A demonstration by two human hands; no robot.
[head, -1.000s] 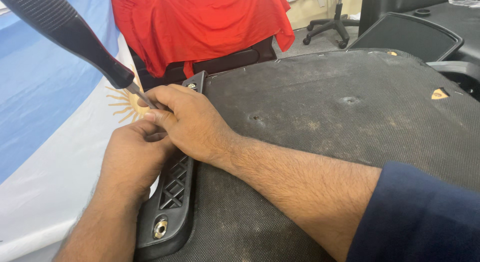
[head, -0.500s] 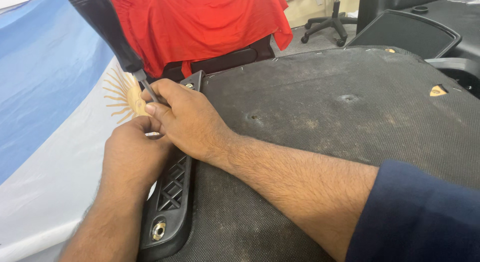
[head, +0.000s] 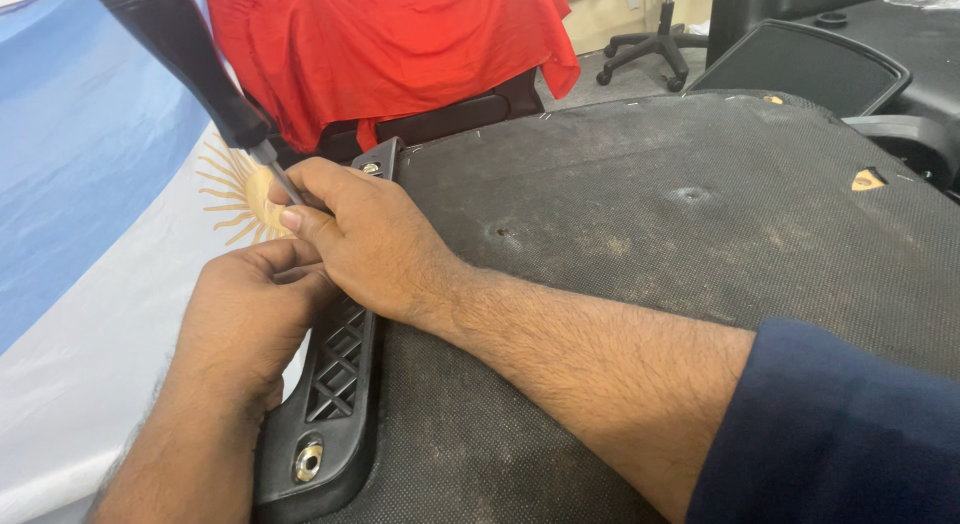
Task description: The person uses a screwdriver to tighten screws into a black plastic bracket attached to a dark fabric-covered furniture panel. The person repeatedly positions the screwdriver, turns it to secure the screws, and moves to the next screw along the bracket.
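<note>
Both hands steady a screwdriver at the edge of an upturned chair seat.

The right hand (head: pixel 365 239) is closed narrow around the thin metal shaft of the screwdriver (head: pixel 205 74), pinching it between thumb and fingers, while the left hand (head: pixel 250 319) is curled just under it and touches it; what the left fingers hold I cannot tell, they are hidden. The tip is covered by the fingers, so I judge the step is seating the tool on a fastener near the black plastic armrest bracket (head: pixel 335 384). This calls for keeping the shaft straight. The bracket lies along the left edge of the dusty black seat underside (head: pixel 640 214), and a metal bolt (head: pixel 308 462) shows at its near end. Under everything lies a blue and white cloth (head: pixel 70 244) with a yellow sun emblem (head: pixel 235 189), partly hidden by the hands. Behind, a red cloth (head: pixel 390 44) hangs over a chair.
</note>
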